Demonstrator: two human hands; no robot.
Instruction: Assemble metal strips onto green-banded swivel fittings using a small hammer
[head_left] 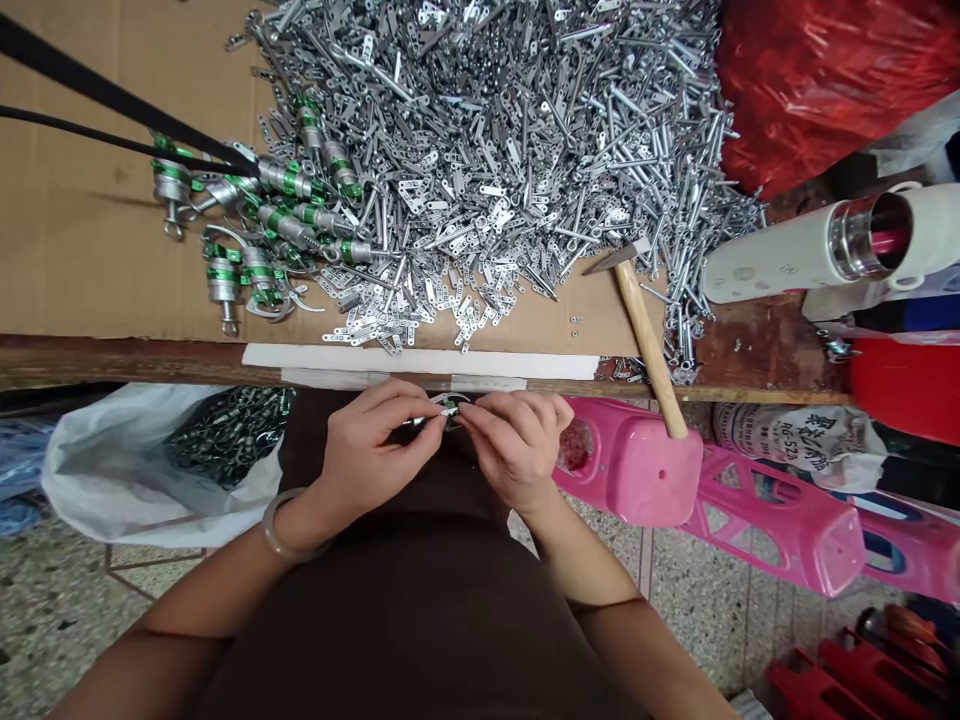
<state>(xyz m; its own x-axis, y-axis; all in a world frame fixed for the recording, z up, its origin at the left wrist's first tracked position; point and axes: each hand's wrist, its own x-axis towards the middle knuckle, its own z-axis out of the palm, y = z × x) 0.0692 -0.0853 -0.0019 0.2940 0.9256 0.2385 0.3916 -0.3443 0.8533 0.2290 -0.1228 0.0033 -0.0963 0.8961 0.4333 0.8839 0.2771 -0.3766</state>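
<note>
Part point(451, 411), small: at the grip, between both hands | left hand point(381, 436): thumb and finger pinched on it | right hand point(519, 440): fingertips closed on it too | hammer point(646, 335): beyond the grip, to its right | heap of metal pieces point(480, 150): straight beyond | white bag point(82, 470): left of the grip

We see fairly bright, even light on the table point(780, 345), with glints across the metal parts point(487, 150) and sheen on the red plastic point(832, 90); we lose detail in the dark clothing point(420, 630) and the tiny held piece point(451, 410), and wide-angle distortion stretches the forearms point(214, 590)
</note>
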